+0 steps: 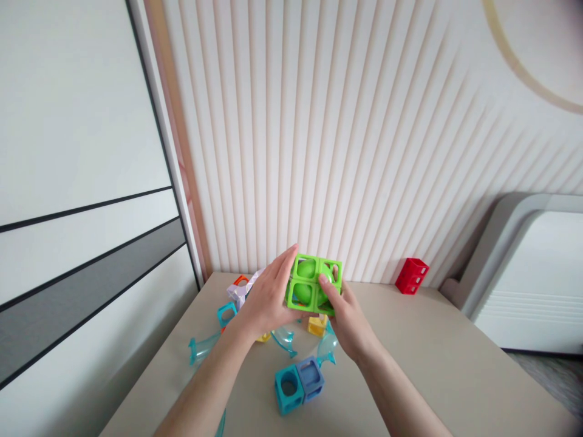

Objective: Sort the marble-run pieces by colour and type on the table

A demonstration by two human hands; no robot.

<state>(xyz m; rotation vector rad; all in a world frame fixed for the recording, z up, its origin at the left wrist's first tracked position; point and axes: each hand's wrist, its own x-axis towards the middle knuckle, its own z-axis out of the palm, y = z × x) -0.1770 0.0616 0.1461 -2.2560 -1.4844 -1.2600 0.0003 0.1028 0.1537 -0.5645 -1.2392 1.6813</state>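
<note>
Clearly, in the head view, both hands hold one green block (303, 294), which is lifted above the table (455, 352). It has hard, smooth plastic walls, four square windows on the near face and rounded, bulging shapes inside. The left hand (268, 295) is pressed along its left side, with fingers almost straight and upward; where all its fingertips rest, I cannot tell. The right hand (348, 317) pinches it from the right: the thumb lies bent on the near face, and the other fingers go behind, partly hidden.

Below the grip, nearer to the person, stand a turquoise cube (292, 402) with a round hole and a periwinkle cube (312, 377), touching side by side. Just under the hands are a yellow cube (316, 328) and two curved pieces of see-through teal plastic (327, 347). To the left of the grip lies a see-through tube (203, 349) with a flared end. Well to the right is a red block (412, 276) with openings. Behind the grip rises a pale, ribbed wall (341, 152).
</note>
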